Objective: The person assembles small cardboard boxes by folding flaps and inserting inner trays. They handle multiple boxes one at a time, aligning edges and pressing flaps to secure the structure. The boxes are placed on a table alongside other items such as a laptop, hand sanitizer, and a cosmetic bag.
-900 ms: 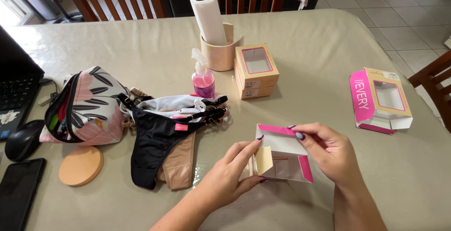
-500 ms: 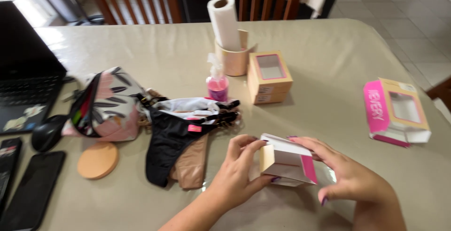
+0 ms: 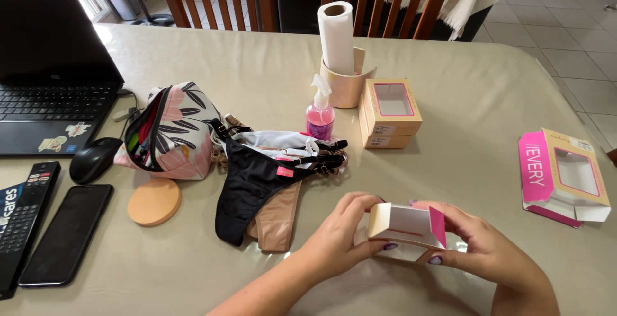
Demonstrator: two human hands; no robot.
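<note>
Both hands, left hand [image 3: 340, 239] and right hand [image 3: 479, 248], grip an open, empty pink-and-white box [image 3: 408, 229].

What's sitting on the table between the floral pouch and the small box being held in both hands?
In the head view, a pile of underwear, black on top of beige and white pieces, lies between the floral pouch and the small box held by the left hand and right hand.
</note>
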